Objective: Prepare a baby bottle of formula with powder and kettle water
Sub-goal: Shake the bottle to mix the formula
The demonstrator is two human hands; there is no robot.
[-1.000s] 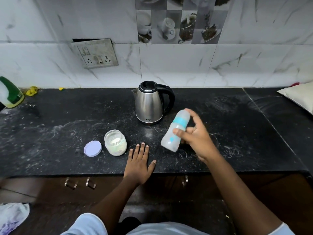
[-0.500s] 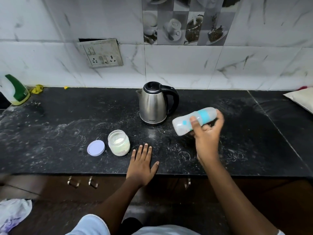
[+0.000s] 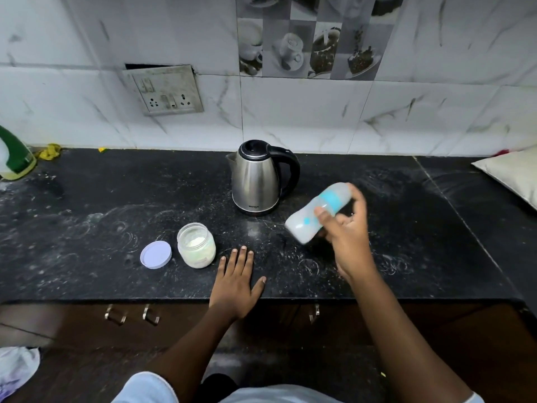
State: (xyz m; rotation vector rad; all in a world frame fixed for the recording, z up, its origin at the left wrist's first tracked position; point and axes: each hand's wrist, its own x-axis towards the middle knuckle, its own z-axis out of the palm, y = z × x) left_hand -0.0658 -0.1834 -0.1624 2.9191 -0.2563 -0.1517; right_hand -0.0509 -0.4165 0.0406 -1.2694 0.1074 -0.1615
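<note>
Head cam, looking down at a dark speckled table (image 3: 87, 213) with white smears all over it. The right hand (image 3: 348, 237) has the baby bottle (image 3: 308, 219) up off the table, just right of the kettle (image 3: 255, 181) and in front of it. Its fingers (image 3: 358, 199) are curled round the upper half of the bottle near the blue band, with the thumb across the near side. The bottle is tilted hard, the fat end low and to the left, the other end up by the fingertips. It's blurry, so I can't tell how full it is.

The left hand (image 3: 235, 280) lies flat on the table near the front edge, fingers straight and a little spread, holding nothing. Just left of it is the open powder jar (image 3: 196, 245) with pale powder inside, and its lilac lid (image 3: 156, 254) lies flat right beside it. The steel kettle stands upright behind them, lid closed, black handle facing right.

Other stuff – a grubby wall socket (image 3: 164, 90) on the tiles, a green and white bottle (image 3: 14, 158) at far left, a pillow (image 3: 514, 175) at far right
</note>
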